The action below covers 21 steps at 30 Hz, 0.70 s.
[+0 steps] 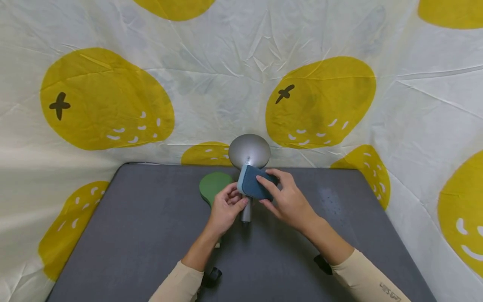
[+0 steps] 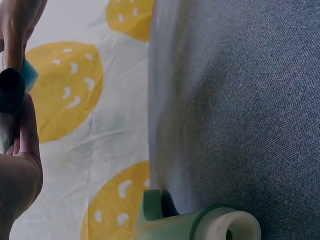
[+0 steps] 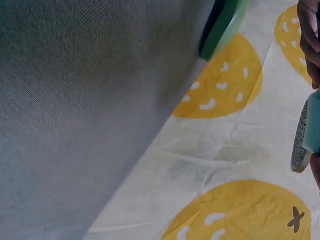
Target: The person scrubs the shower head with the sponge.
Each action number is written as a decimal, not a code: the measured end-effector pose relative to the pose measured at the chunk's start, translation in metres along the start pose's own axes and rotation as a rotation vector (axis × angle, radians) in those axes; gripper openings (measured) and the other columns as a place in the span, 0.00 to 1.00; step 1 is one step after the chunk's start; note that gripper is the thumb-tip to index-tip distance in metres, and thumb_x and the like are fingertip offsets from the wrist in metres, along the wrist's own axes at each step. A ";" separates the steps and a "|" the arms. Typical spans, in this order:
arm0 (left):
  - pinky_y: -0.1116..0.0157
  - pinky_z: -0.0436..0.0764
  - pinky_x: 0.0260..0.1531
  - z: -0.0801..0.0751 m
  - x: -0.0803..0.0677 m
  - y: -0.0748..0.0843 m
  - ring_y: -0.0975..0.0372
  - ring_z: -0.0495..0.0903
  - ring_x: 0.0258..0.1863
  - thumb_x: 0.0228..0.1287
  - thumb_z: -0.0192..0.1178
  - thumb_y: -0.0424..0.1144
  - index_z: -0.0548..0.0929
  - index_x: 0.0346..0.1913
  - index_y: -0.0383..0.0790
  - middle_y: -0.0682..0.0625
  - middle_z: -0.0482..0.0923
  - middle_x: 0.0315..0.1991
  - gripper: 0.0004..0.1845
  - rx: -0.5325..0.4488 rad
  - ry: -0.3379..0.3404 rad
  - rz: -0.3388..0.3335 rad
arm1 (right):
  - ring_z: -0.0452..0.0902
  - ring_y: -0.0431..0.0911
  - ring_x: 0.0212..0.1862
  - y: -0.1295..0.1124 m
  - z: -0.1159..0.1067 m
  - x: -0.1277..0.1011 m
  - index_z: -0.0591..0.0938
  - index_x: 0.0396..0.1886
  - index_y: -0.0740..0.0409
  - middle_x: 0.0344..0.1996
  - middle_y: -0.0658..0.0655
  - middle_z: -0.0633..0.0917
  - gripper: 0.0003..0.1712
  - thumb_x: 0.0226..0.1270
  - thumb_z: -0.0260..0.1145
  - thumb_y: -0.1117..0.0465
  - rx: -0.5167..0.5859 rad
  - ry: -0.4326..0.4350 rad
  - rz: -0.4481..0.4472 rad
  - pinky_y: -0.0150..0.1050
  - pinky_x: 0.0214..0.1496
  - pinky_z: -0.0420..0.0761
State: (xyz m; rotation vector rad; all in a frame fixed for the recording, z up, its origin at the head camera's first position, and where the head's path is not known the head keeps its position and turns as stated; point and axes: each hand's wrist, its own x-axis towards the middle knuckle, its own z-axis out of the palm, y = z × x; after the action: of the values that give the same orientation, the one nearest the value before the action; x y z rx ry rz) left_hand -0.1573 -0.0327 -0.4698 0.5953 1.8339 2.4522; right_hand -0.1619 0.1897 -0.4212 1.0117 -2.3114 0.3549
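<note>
My left hand (image 1: pixel 226 207) grips the handle of a silver-grey handheld shower head (image 1: pixel 250 149), its round back toward the head camera. Held between thumb and fingers of my right hand (image 1: pixel 290 195) is a sponge (image 1: pixel 253 182), dark blue on its broad face and pale blue along the edge. In the head view the sponge overlaps the neck of the shower head. The speckled face of the shower head (image 3: pixel 301 140) shows beside the sponge (image 3: pixel 312 125) in the right wrist view. The dark handle end (image 2: pixel 11 90) points at the left wrist camera.
A green handheld shower head (image 1: pixel 215 184) lies on the dark grey table (image 1: pixel 151 235), partly hidden by my left hand; its whitish end (image 2: pixel 232 227) shows in the left wrist view. Behind the table hangs a white cloth (image 1: pixel 219 92) printed with yellow fruit shapes.
</note>
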 end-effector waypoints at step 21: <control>0.53 0.88 0.52 -0.008 -0.004 0.004 0.62 0.87 0.47 0.64 0.57 0.18 0.63 0.71 0.24 0.22 0.72 0.61 0.32 -0.040 -0.163 -0.165 | 0.68 0.63 0.67 0.053 -0.027 0.030 0.73 0.73 0.61 0.68 0.72 0.68 0.41 0.60 0.79 0.67 0.168 0.088 0.280 0.59 0.61 0.79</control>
State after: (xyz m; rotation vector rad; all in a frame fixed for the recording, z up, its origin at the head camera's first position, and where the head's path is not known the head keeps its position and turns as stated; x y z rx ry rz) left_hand -0.1553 -0.0418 -0.4691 0.5955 1.6957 2.2578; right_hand -0.2058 0.2203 -0.3819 0.7312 -2.3753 0.7017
